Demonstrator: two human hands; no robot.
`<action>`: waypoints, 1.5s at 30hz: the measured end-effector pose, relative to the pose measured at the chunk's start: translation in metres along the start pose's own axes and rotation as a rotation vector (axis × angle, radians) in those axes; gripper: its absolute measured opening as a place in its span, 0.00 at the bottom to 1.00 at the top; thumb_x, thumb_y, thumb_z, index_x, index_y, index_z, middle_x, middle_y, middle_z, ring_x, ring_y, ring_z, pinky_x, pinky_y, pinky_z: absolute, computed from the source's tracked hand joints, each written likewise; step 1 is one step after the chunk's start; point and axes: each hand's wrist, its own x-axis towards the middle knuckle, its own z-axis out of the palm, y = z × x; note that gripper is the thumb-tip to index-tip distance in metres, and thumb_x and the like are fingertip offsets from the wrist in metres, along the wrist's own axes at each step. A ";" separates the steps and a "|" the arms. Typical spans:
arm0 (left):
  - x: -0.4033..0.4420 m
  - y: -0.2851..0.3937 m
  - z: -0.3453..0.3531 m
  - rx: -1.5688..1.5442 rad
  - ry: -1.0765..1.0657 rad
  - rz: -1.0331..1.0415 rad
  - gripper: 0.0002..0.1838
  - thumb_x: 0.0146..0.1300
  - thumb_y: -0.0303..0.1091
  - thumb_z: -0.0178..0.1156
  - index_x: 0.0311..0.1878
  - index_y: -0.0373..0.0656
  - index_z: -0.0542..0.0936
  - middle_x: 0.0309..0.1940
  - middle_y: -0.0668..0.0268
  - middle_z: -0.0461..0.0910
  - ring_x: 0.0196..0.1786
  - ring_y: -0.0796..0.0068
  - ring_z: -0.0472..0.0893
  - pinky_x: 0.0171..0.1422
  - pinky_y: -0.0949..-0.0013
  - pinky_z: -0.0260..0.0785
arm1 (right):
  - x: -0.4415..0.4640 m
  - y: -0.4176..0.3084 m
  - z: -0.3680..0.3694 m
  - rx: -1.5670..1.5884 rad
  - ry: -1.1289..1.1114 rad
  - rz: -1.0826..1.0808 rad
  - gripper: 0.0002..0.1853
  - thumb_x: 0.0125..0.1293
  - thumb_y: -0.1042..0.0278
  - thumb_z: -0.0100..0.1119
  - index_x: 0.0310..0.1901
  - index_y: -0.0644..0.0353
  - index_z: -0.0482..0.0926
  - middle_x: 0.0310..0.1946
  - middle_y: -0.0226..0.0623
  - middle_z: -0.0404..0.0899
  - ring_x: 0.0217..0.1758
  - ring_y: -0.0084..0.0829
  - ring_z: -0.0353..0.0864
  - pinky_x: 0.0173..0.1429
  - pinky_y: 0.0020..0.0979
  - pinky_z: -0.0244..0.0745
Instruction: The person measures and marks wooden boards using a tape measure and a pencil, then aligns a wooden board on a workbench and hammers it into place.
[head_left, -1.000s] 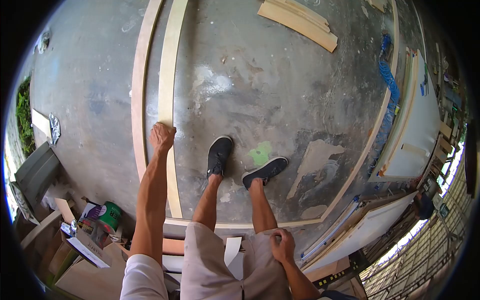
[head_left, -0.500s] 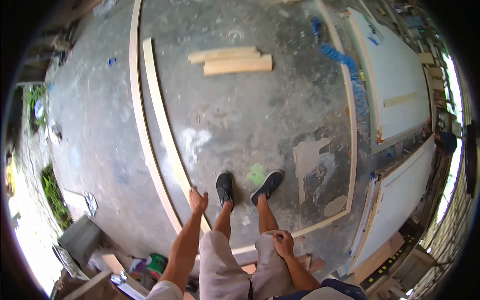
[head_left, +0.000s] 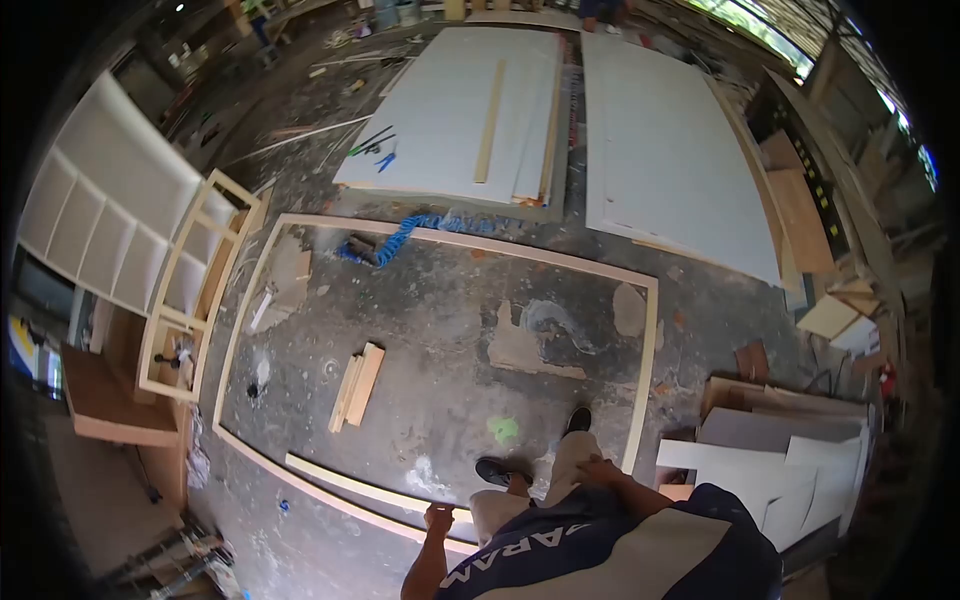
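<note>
The wooden frame (head_left: 643,370) on the floor is my landmark. Nearest, at its near long side, is the left hand (head_left: 438,517), with the fingers curled and pinching the wooden strip (head_left: 368,488) close to the person's legs. This strip is inside the frame, just beside the near long side, and a narrow gap is visible between them. Whether the held end is lifted from the floor, I cannot tell.

The right hand (head_left: 600,472) rests on the person's bent right leg, also toward the near side of the frame; if its fingers are spread or pressed together, I cannot tell. The step in hand, I judge, is the positioning of the strip along the near side. The next move seems to call for a firm hold at this end, with care that the far end does not swing against the frame.

Farther, inside the frame, some short wood pieces (head_left: 357,388) lie together. A blue coiled hose (head_left: 400,240) lies at the far long side of the frame, and beyond that side are two large white panels (head_left: 430,120)
</note>
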 end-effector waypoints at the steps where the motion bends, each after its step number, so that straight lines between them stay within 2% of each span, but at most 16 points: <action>1: 0.009 -0.010 -0.007 0.066 0.001 -0.028 0.14 0.54 0.43 0.70 0.38 0.43 0.85 0.23 0.57 0.83 0.26 0.69 0.84 0.33 0.64 0.78 | 0.003 0.014 0.012 0.010 -0.066 0.140 0.22 0.66 0.36 0.48 0.58 0.27 0.77 0.68 0.35 0.65 0.73 0.56 0.54 0.69 0.66 0.52; 3: 0.030 -0.003 -0.020 0.418 -0.077 0.113 0.13 0.55 0.44 0.70 0.34 0.43 0.85 0.20 0.59 0.82 0.20 0.71 0.81 0.26 0.66 0.77 | -0.006 0.024 0.012 0.064 0.001 0.195 0.23 0.65 0.34 0.47 0.58 0.26 0.77 0.70 0.35 0.64 0.74 0.56 0.53 0.68 0.70 0.50; 4: 0.015 0.017 -0.024 0.307 -0.029 -0.054 0.13 0.56 0.44 0.69 0.32 0.43 0.86 0.19 0.60 0.82 0.18 0.71 0.81 0.24 0.68 0.76 | -0.012 0.028 0.017 0.071 0.017 0.222 0.24 0.64 0.32 0.46 0.59 0.25 0.76 0.71 0.35 0.63 0.74 0.56 0.53 0.67 0.74 0.47; 6: 0.021 0.041 -0.032 0.537 -0.126 0.444 0.12 0.56 0.43 0.69 0.32 0.42 0.86 0.20 0.60 0.83 0.19 0.72 0.81 0.22 0.68 0.75 | -0.028 0.043 0.000 0.127 0.036 0.283 0.26 0.63 0.31 0.48 0.59 0.28 0.77 0.71 0.36 0.62 0.73 0.58 0.54 0.68 0.70 0.50; 8: 0.049 0.051 -0.016 0.453 -0.128 0.392 0.12 0.56 0.42 0.70 0.33 0.42 0.86 0.20 0.61 0.83 0.19 0.73 0.82 0.22 0.68 0.75 | -0.047 0.056 -0.014 0.153 0.051 0.329 0.28 0.62 0.30 0.49 0.60 0.30 0.77 0.71 0.37 0.62 0.72 0.61 0.56 0.69 0.67 0.53; 9: 0.046 0.083 0.004 0.273 -0.067 0.135 0.12 0.56 0.41 0.70 0.33 0.41 0.86 0.20 0.61 0.82 0.19 0.73 0.81 0.21 0.67 0.75 | -0.065 0.055 -0.031 0.321 0.121 0.475 0.30 0.61 0.31 0.51 0.59 0.37 0.78 0.68 0.40 0.66 0.70 0.59 0.61 0.68 0.61 0.58; 10: 0.031 0.121 0.016 0.105 -0.132 0.113 0.10 0.57 0.39 0.69 0.33 0.42 0.86 0.19 0.64 0.81 0.19 0.73 0.81 0.21 0.66 0.74 | -0.073 0.066 -0.049 0.482 0.196 0.606 0.32 0.60 0.31 0.53 0.58 0.43 0.79 0.65 0.43 0.71 0.67 0.57 0.67 0.68 0.55 0.63; 12: 0.034 0.180 0.068 0.065 -0.090 0.135 0.08 0.58 0.37 0.68 0.31 0.43 0.85 0.17 0.67 0.77 0.17 0.73 0.79 0.19 0.67 0.71 | -0.078 0.110 -0.043 0.640 0.239 0.533 0.31 0.57 0.38 0.60 0.54 0.55 0.80 0.54 0.47 0.80 0.58 0.51 0.78 0.62 0.43 0.71; 17: -0.021 0.303 0.183 0.251 0.020 0.649 0.21 0.55 0.49 0.67 0.43 0.40 0.82 0.36 0.56 0.84 0.41 0.61 0.84 0.48 0.60 0.75 | -0.125 0.175 -0.019 0.914 0.495 0.304 0.21 0.57 0.56 0.67 0.48 0.61 0.82 0.43 0.44 0.85 0.46 0.33 0.84 0.51 0.33 0.77; 19: -0.066 0.335 0.208 0.148 -0.105 0.654 0.23 0.55 0.48 0.66 0.46 0.40 0.81 0.41 0.54 0.84 0.47 0.56 0.83 0.52 0.58 0.74 | -0.138 0.193 -0.017 0.787 0.416 0.336 0.20 0.57 0.56 0.67 0.47 0.61 0.83 0.42 0.44 0.85 0.46 0.34 0.84 0.50 0.34 0.77; 24: -0.108 0.333 0.227 0.343 -0.130 0.649 0.23 0.55 0.49 0.66 0.47 0.42 0.82 0.48 0.52 0.82 0.53 0.54 0.80 0.56 0.59 0.73 | -0.147 0.224 -0.045 0.486 0.211 0.388 0.18 0.57 0.57 0.66 0.45 0.59 0.83 0.41 0.45 0.85 0.44 0.36 0.84 0.49 0.35 0.77; 28: -0.115 0.303 0.202 0.180 -0.023 0.315 0.23 0.53 0.52 0.65 0.40 0.40 0.85 0.43 0.52 0.84 0.50 0.53 0.82 0.57 0.56 0.73 | -0.138 0.238 -0.072 0.354 0.159 0.387 0.16 0.57 0.58 0.65 0.44 0.59 0.83 0.40 0.45 0.85 0.43 0.38 0.85 0.48 0.36 0.78; 35: -0.097 0.280 0.158 0.051 0.078 0.297 0.18 0.57 0.48 0.66 0.41 0.42 0.85 0.40 0.56 0.85 0.47 0.60 0.84 0.53 0.61 0.75 | -0.098 0.227 -0.112 0.092 0.071 0.331 0.14 0.57 0.60 0.64 0.42 0.57 0.84 0.38 0.46 0.85 0.42 0.40 0.85 0.46 0.38 0.78; 41: -0.107 0.287 0.090 -0.120 0.140 0.356 0.24 0.59 0.49 0.63 0.50 0.38 0.82 0.43 0.51 0.84 0.49 0.53 0.83 0.56 0.59 0.73 | -0.013 0.170 -0.144 -0.439 -0.085 0.124 0.12 0.56 0.61 0.63 0.40 0.56 0.85 0.37 0.47 0.85 0.40 0.43 0.85 0.44 0.40 0.78; 43: -0.104 0.281 0.056 -0.156 0.115 0.384 0.28 0.60 0.50 0.64 0.54 0.36 0.79 0.43 0.50 0.84 0.50 0.54 0.82 0.56 0.60 0.73 | 0.026 0.141 -0.151 -0.667 -0.110 -0.034 0.11 0.56 0.61 0.63 0.39 0.55 0.85 0.36 0.48 0.85 0.39 0.43 0.85 0.43 0.40 0.78; 45: -0.090 0.261 0.017 -0.225 0.143 0.428 0.27 0.60 0.50 0.64 0.52 0.36 0.80 0.43 0.51 0.84 0.50 0.54 0.82 0.56 0.60 0.73 | 0.063 0.110 -0.158 -0.632 -0.024 -0.248 0.10 0.57 0.59 0.60 0.34 0.54 0.85 0.33 0.49 0.83 0.39 0.50 0.83 0.40 0.45 0.76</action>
